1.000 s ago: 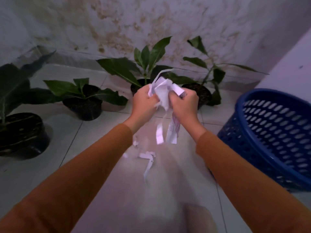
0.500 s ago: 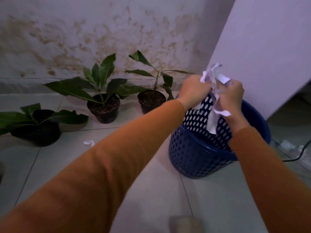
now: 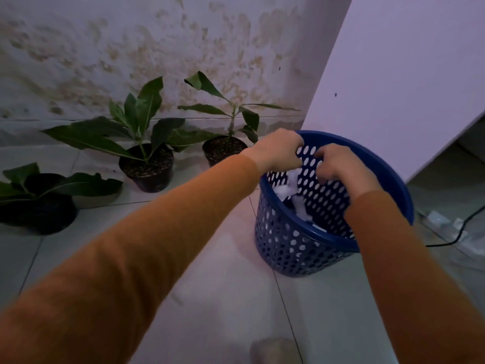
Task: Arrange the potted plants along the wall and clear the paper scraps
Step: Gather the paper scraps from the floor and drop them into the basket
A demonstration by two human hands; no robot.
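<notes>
White paper scraps (image 3: 295,194) lie inside the blue perforated basket (image 3: 301,248) at about 3 o'clock on the floor, with both hands, left (image 3: 278,149) and right (image 3: 338,164), loosely curled and empty over its mouth. Three potted plants (image 3: 145,153) stand along the stained wall (image 3: 131,48) from 9 to 12 o'clock, so both jobs look close to finished.

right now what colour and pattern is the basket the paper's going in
Dark blue basket, walls perforated with rows of oval holes and a solid rim; the head view shows it.
</notes>
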